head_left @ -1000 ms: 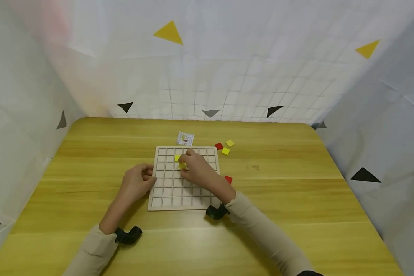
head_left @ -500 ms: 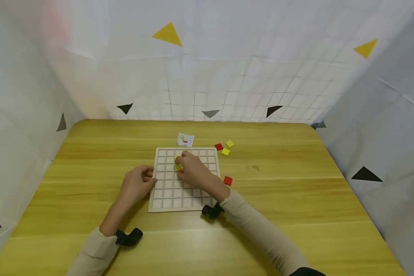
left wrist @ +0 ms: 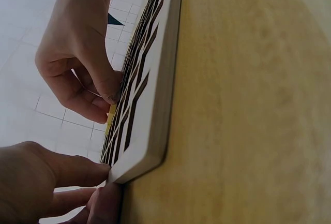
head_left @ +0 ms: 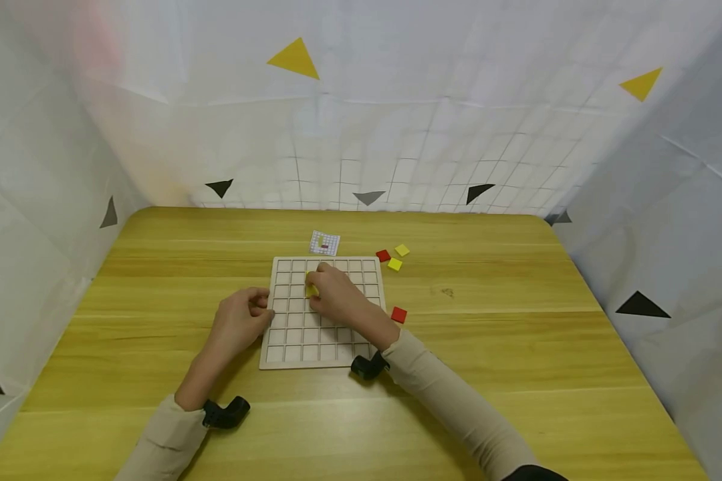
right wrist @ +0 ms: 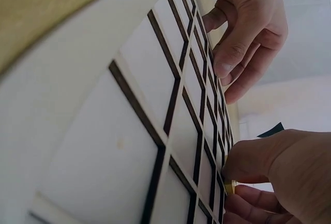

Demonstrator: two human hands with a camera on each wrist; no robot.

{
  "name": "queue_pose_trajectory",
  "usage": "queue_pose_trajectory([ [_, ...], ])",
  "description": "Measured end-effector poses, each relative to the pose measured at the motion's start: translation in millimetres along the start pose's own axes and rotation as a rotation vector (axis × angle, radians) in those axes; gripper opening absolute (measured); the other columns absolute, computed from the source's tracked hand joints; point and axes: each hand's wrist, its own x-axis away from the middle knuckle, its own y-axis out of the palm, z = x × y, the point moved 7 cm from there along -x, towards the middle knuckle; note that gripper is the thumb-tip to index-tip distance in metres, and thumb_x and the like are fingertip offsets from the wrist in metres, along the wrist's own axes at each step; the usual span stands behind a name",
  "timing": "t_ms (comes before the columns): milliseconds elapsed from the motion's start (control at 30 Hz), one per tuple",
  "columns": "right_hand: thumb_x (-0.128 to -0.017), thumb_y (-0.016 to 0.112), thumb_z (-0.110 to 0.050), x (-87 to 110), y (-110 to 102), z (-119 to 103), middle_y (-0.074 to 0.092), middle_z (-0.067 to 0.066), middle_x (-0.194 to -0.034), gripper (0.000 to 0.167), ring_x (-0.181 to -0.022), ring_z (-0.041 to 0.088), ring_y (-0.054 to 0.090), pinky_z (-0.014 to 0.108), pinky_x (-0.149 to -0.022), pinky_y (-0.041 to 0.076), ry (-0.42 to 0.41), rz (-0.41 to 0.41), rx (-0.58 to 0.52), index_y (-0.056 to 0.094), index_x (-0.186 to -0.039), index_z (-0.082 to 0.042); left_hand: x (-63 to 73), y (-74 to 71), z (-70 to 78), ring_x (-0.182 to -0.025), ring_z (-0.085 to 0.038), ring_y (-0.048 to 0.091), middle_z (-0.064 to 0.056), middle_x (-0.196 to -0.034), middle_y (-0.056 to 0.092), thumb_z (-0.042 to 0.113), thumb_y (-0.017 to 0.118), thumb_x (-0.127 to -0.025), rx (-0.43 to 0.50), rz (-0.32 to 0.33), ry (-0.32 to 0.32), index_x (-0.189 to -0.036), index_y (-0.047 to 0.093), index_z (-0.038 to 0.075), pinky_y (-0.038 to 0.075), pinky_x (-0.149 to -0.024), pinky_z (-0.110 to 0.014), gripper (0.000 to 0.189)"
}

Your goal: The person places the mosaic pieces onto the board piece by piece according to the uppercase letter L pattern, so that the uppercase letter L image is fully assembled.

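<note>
A wooden grid board [head_left: 285,337] with square cells lies on the table. My left hand [head_left: 238,317] grips its left edge, thumb and fingertips at the rim in the left wrist view. Over the upper middle cells, my right hand [head_left: 343,298] pinches a yellow square tile [head_left: 311,291] low against the board; the tile [right wrist: 230,188] shows between thumb and fingers in the right wrist view. Another yellow tile sits in the cell just behind, mostly hidden by the right fingers. A small printed card [head_left: 325,243] with a coloured grid pattern lies behind the board.
Right of the board's far corner lie a red tile [head_left: 383,255] and two yellow tiles, one yellow tile [head_left: 402,250] farther back. A second red tile [head_left: 399,314] rests beside the board's right edge. White sheets with triangles surround the wooden table [head_left: 493,374].
My right hand has moved slightly left and down with the yellow tile, from above the board to its cells, then stayed there. The left hand has stayed at the board's edge.
</note>
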Motion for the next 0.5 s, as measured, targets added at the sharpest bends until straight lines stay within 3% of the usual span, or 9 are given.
queue_pose_trajectory([
  [500, -0.085, 0.073, -0.007, -6.1, -1.8, 4.0, 0.061, 0.006, -0.097, 0.022, -0.084, 0.015, 0.053, 0.027, -0.071, 0.046, 0.014, -0.034, -0.023, 0.073, -0.107, -0.005, -0.9, -0.3, -0.7, -0.092, -0.025, 0.069, -0.014, -0.105, 0.066, 0.008, 0.069, -0.089, 0.002, -0.002, -0.008, -0.129, 0.062, -0.004, 0.055, -0.071, -0.034, 0.042],
])
